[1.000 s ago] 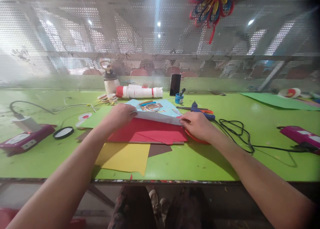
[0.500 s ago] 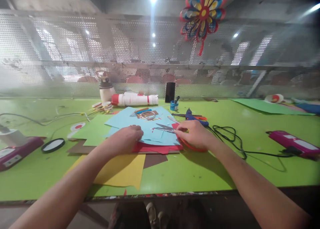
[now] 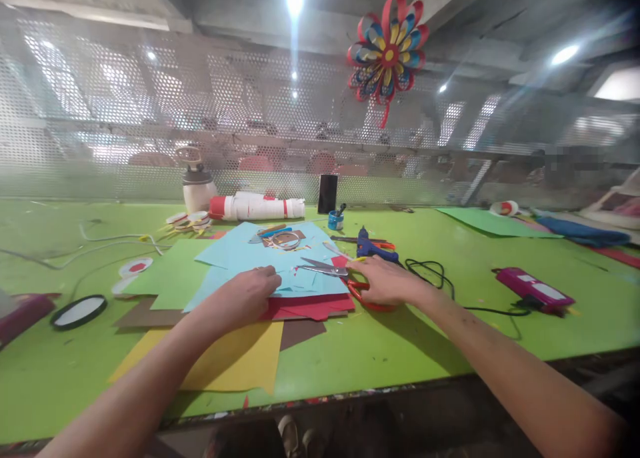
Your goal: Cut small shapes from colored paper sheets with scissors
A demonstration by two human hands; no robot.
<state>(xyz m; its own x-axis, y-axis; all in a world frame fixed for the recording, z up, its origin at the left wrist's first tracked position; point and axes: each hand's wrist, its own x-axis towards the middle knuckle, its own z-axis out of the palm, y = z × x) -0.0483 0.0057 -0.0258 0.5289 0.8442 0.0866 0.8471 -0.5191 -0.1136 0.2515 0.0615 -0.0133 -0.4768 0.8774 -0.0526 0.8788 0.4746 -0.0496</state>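
Note:
My left hand (image 3: pixel 245 297) rests with curled fingers on the near edge of a light blue paper sheet (image 3: pixel 240 258), which lies over red sheets (image 3: pixel 310 306). My right hand (image 3: pixel 383 281) grips the red handles of a pair of scissors (image 3: pixel 330 270); the blades point left and lie on the blue sheet. A yellow sheet (image 3: pixel 235 358) and a brown sheet (image 3: pixel 300 330) stick out from under the stack toward me. Paper scraps and a ring (image 3: pixel 285 239) lie on the far part of the blue sheet.
On the green table (image 3: pixel 400 351): a blue glue gun (image 3: pixel 373 247) with a black cord (image 3: pixel 435 275), a pink device (image 3: pixel 533 289), a round black-rimmed lid (image 3: pixel 79 311), a white roll (image 3: pixel 257 208), a small blue pot (image 3: pixel 336 219), a green sheet (image 3: pixel 480 221). A perforated screen stands behind, with a paper flower (image 3: pixel 387 55).
The blue sheet, folded back a second ago, now lies flat over the red sheets. My right hand has closed on the scissors' handles. My head has turned up and to the right.

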